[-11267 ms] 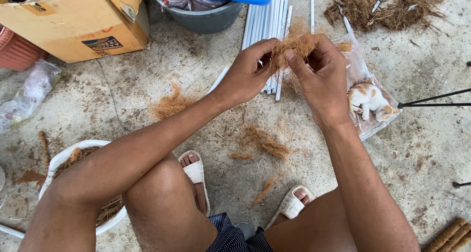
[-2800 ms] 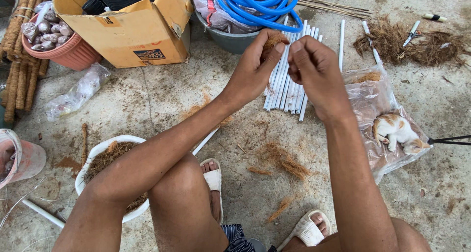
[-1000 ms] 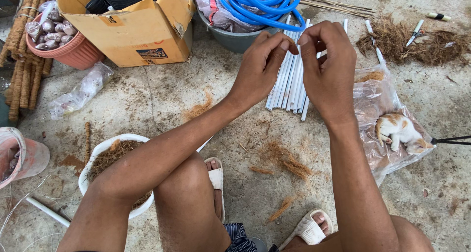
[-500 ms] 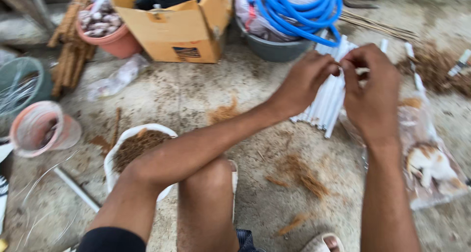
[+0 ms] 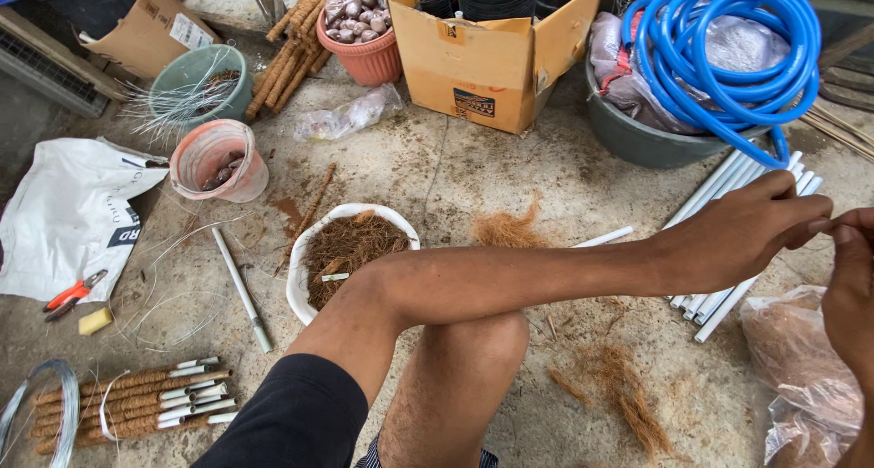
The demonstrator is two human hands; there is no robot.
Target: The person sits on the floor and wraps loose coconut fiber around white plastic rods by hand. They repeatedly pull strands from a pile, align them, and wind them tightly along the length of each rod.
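— Down on the concrete floor, what is the biggest thing around the work?

— Up at the far side, a cardboard box with black pots inside, and a grey tub carrying a coiled blue hose. Next in size, a white bag at the left, then a white bowl of brown coconut fibre just behind the person's left knee.

— And the hands?

— Both are together at the right edge. The left hand is pinched shut, fingertips meeting those of the right hand, which is partly cut off by the frame. Whatever they pinch is too thin to make out; it may be a strand of fibre or wire, I cannot tell which.

— Which step would you judge this to be?

— Twisting or pulling a thin strand, right above the loose white pipes lying on the floor. A next move would need a firm pinch and a free pipe within reach.

— Anything in the way?

— Loose fibre clumps and a clear plastic bag crowd the ground under the hands. Further off, a bundle of wrapped pipes, red pliers and a small yellow sponge lie well apart at the left.
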